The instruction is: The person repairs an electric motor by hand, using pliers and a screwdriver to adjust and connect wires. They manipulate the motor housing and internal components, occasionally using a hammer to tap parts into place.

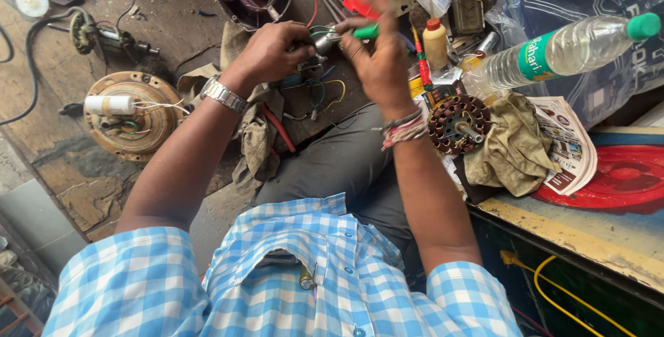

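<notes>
While my left hand (273, 50) is closing its fingers around a small grey metal part (324, 39) with coloured wires (321, 91) trailing beneath it, my right hand (377, 53) is pinching a green-handled screwdriver (365, 31) and pressing its tip against that part, so I judge I am working on a connection; what I cannot tell is whether a screw sits under the tip. Steadiness of the part looks like the need now. Just below my fingers the thin, limp wires are hanging over my grey trouser knee. Right of my right wrist a round copper-wound stator (458, 124) is lying beside a crumpled dirty cloth (512, 147); beyond, a clear plastic bottle (560, 50). Left of my left wrist, a dull brass-coloured motor disc (131, 112) is resting on the gritty floor.
</notes>
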Motion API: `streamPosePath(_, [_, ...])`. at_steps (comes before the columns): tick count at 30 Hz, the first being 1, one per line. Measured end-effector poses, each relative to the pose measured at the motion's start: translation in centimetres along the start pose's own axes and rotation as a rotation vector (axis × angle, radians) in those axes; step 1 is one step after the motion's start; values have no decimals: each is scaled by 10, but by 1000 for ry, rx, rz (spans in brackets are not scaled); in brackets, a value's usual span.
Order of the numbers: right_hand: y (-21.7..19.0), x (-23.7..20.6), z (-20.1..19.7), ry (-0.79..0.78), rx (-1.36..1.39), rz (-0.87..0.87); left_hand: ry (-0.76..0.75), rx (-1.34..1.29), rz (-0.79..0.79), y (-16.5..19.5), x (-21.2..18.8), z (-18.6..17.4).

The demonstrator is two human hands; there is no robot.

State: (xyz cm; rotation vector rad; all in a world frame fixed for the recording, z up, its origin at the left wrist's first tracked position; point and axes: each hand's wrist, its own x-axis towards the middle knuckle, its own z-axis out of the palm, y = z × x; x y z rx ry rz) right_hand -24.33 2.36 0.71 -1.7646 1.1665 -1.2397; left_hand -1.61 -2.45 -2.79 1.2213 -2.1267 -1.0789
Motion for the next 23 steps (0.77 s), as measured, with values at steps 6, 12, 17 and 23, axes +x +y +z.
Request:
streamPosePath(6, [19, -43, 24, 132, 175, 100, -32, -30, -39, -6, 7, -2])
streamPosePath(12, [34, -53, 40, 234, 566, 199, -33, -28, -54, -10, 10, -3])
streamPosePath(17, [39, -49, 44, 232, 571, 218, -44, -37, -74, -9, 11, -4])
streamPosePath(23, [45, -46, 49, 208, 573, 192, -46, -43, -90, -8, 12, -5])
